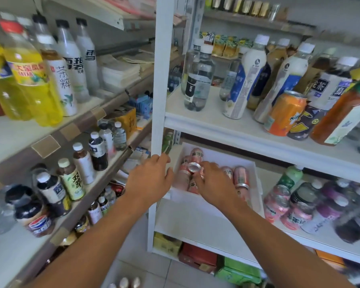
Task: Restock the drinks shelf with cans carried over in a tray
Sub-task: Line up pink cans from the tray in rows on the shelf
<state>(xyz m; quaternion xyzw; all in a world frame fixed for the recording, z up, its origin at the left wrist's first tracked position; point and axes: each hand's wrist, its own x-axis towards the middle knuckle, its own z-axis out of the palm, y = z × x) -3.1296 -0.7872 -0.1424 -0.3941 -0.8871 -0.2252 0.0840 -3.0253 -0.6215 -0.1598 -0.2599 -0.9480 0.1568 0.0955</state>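
A white tray [197, 201] rests on the lower white shelf [195, 227] of the right rack, holding several pink cans lying on their sides. My right hand [214, 179] reaches into the tray and grips one pink can [194, 167], whose silver end faces me. My left hand [152, 175] is at the tray's left edge beside the rack's white upright post [159, 100], fingers relaxed, touching the post or tray rim. More pink cans [279, 204] stand on the same shelf to the right of the tray.
The shelf above carries bottles and an orange can [285, 113]. Dark and purple bottles [330, 206] crowd the lower shelf's right side. A second rack on the left holds yellow and tea bottles [29, 80]. Boxes [197, 256] sit below; tiled floor lies underneath.
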